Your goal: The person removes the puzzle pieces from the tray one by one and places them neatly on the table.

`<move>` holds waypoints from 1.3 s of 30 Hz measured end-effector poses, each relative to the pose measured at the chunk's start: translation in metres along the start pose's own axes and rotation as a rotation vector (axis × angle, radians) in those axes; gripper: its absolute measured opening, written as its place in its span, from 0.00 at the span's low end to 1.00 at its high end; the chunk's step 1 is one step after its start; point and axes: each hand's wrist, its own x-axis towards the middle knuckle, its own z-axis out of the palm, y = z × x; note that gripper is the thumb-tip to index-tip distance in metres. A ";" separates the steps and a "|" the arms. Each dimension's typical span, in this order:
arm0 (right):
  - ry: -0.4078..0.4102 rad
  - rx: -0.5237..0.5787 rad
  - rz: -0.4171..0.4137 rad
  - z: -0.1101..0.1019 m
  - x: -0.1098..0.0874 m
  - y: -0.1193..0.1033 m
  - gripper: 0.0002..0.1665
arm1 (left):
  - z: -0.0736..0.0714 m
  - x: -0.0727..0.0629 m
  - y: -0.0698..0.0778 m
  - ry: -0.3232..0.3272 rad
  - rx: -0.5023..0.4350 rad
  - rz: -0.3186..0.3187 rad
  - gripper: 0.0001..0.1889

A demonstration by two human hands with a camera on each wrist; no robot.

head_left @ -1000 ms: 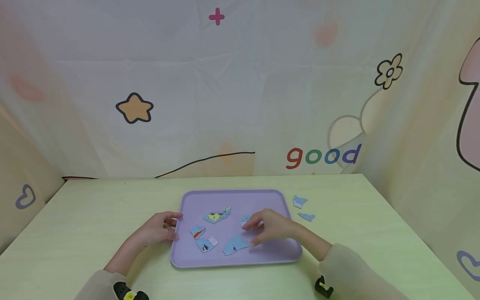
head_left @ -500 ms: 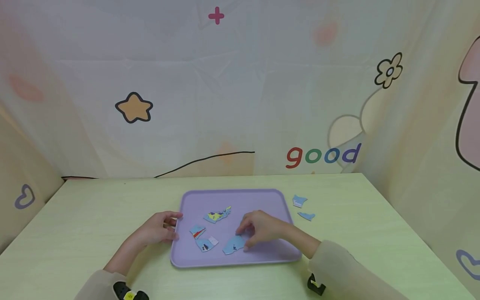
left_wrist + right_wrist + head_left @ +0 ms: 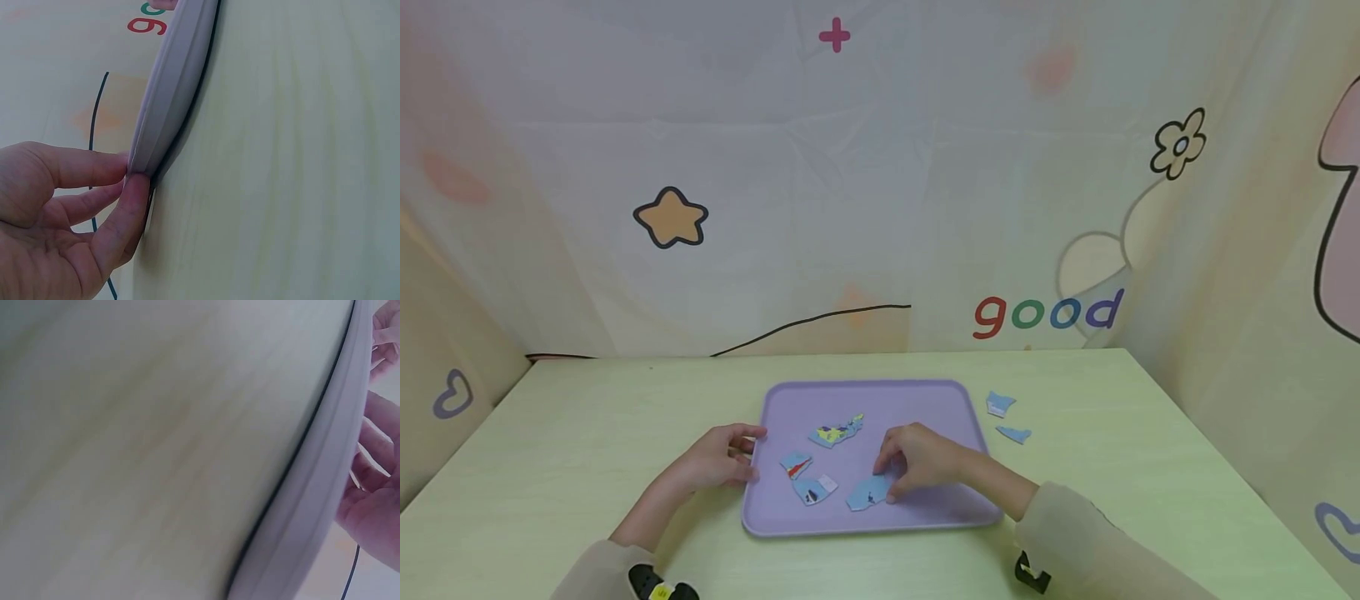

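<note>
A purple tray lies on the table with several flat, irregular blue puzzle pieces on it. My left hand holds the tray's left rim, thumb and fingertips against it; the left wrist view shows this close up. On the right half, my right hand pinches at a light-blue puzzle piece between thumb and fingers, its right part hidden under them. Left of it sit a piece with a small dark picture and a red-striped piece, side by side. Behind them is a yellow-and-blue piece.
Two more blue pieces lie on the table right of the tray, a larger one and a narrow one. The pale wooden table ends at a printed curtain behind and at both sides.
My right hand has moved left over the tray, and the small blue piece formerly seen under its fingers is now hidden. The left hand has stayed at the rim.
</note>
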 end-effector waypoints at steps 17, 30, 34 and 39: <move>0.016 -0.115 -0.058 -0.002 -0.002 -0.003 0.13 | 0.002 0.000 0.003 0.008 0.008 -0.020 0.29; 0.187 0.096 0.062 -0.026 -0.020 0.001 0.12 | 0.000 -0.001 0.001 -0.011 -0.017 0.004 0.30; 0.205 0.141 0.096 -0.032 -0.026 0.004 0.13 | 0.000 -0.001 0.002 -0.012 -0.008 0.006 0.30; 0.234 0.183 0.116 -0.036 -0.034 0.013 0.13 | 0.001 0.001 0.000 0.002 -0.006 -0.008 0.30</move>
